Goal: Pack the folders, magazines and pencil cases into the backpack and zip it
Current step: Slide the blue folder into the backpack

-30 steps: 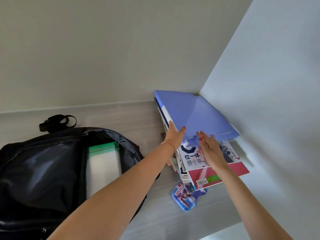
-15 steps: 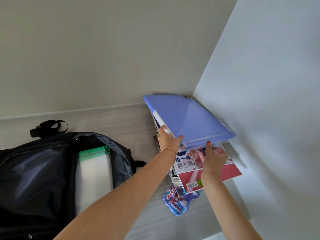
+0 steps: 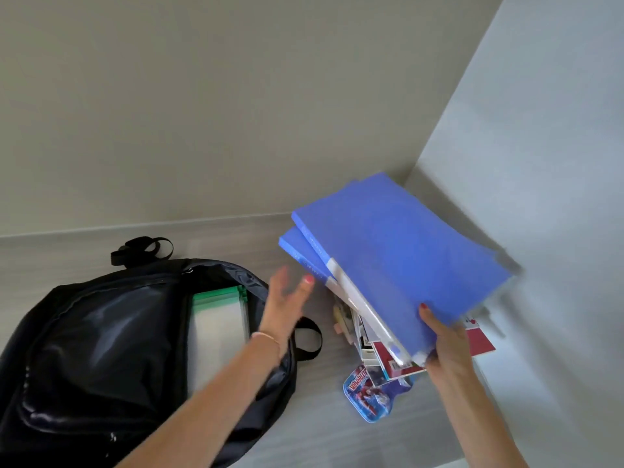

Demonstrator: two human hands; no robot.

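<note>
My right hand [image 3: 447, 346] grips the near edge of a blue folder [image 3: 398, 251] and holds it tilted up above the pile. A second blue folder [image 3: 297, 246] shows just under it. Beneath them lies a stack of magazines [image 3: 388, 361] with a red cover on top. A blue printed pencil case [image 3: 369, 395] rests on the table in front of the stack. My left hand [image 3: 285, 307] hovers open and blurred between the folders and the black backpack [image 3: 101, 349]. The backpack lies open, with a green-edged folder [image 3: 217, 325] inside it.
Everything sits on a grey wood-grain table [image 3: 320, 440] pushed into a corner. A beige wall runs along the back and a pale wall [image 3: 540, 163] stands close on the right, beside the pile. The backpack's top loop [image 3: 141, 249] points towards the back wall.
My right hand has lifted the top blue folder off the pile, tilting it up. My left hand has let go of the folders and swung left towards the backpack.
</note>
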